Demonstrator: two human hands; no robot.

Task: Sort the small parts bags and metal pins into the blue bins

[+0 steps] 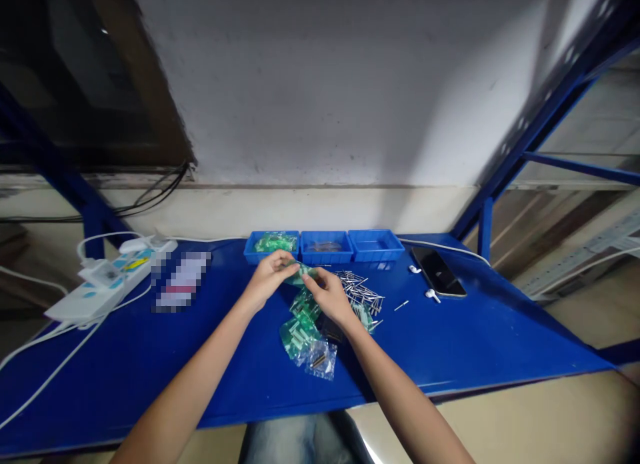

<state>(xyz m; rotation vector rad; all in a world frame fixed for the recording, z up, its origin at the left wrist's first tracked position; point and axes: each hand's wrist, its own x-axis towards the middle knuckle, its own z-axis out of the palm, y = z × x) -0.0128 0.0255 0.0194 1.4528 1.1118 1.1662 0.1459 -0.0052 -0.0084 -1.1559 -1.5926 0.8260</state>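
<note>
My left hand (270, 279) and my right hand (331, 296) are raised over the table, both pinching a small green plastic bag (302, 269) between them. Fingers cover much of the bag, so its contents are hard to make out. Below the hands lie another green bag (305, 307) and a green bag with pale pieces inside (299, 336). A clear bag (321, 363) holding brass-coloured pieces is nearest the table's front edge. To the right of my right hand spreads a pile of thin metal rivets (360, 291), partly hidden by that hand, with a single rivet (401, 305) apart from it.
At the back stand three blue bins: the left bin (250, 255) has green bags, the middle bin (327, 256) small dark items, the right bin (376, 255) no visible contents. A phone (440, 272) and white earbuds (432, 295) lie right; a power strip (107, 287) with cables lies left.
</note>
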